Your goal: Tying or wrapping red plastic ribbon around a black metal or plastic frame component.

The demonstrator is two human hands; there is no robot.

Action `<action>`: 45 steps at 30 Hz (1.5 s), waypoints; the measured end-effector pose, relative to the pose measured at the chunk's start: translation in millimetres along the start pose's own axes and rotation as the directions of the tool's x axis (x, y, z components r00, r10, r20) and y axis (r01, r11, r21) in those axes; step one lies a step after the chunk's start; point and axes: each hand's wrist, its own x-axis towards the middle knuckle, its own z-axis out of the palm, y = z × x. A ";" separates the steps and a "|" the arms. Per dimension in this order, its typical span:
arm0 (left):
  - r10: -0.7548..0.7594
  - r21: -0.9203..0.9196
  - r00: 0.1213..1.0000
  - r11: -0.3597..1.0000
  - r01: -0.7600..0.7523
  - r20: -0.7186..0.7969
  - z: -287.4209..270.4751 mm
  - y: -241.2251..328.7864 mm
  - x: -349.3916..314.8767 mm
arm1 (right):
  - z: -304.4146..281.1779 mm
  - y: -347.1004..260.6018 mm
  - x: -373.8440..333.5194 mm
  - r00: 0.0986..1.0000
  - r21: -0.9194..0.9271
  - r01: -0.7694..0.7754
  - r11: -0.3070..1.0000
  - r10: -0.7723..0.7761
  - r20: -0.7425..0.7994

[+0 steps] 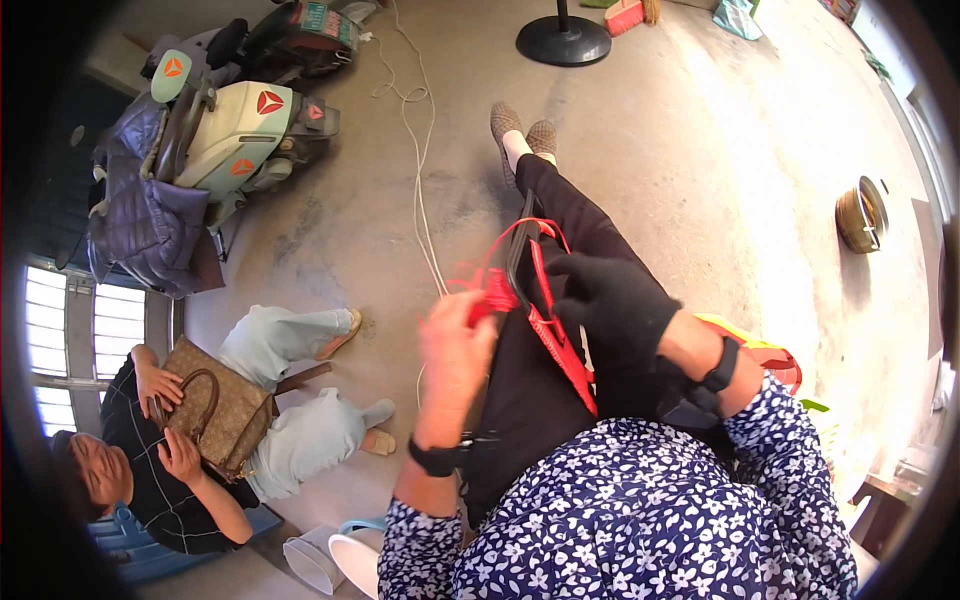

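My bare left hand, smeared by motion, is closed on a bundle of red cord. From there a thin red strand loops over the top of a black frame that lies slanting across my lap. A strip of red woven cord runs along the frame's right side, down toward my waist. My right hand, in a black glove, is beside the strip's upper part. Its fingers blend into the black trousers, so their grip is unclear. Both wrists wear dark bands.
At the left sits a person with a brown handbag on the lap. Behind stands a pale scooter draped with a purple padded cover. White cables cross the floor. A round black base and a bucket stand farther off.
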 end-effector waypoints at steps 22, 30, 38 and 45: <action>-0.574 -0.582 0.707 0.764 0.279 -0.414 -107.2 -169.8 -180.6 | -6.0 93.7 -42.0 0.974 0.772 -0.205 0.602 0.207 0.097; -0.716 -0.766 0.568 0.605 0.217 -0.406 -119.0 -214.0 -216.4 | 7.1 32.9 -44.4 0.921 0.780 -0.265 0.567 0.389 0.031; -0.789 -0.836 0.471 0.520 0.173 -0.394 -92.9 -248.6 -207.3 | 6.2 17.9 -43.4 0.938 0.749 -0.296 0.593 0.329 0.111; -0.716 -0.782 0.610 0.576 0.239 -0.341 -136.4 -174.5 -143.7 | 6.7 41.4 -33.9 0.906 0.612 -0.355 0.707 0.421 0.039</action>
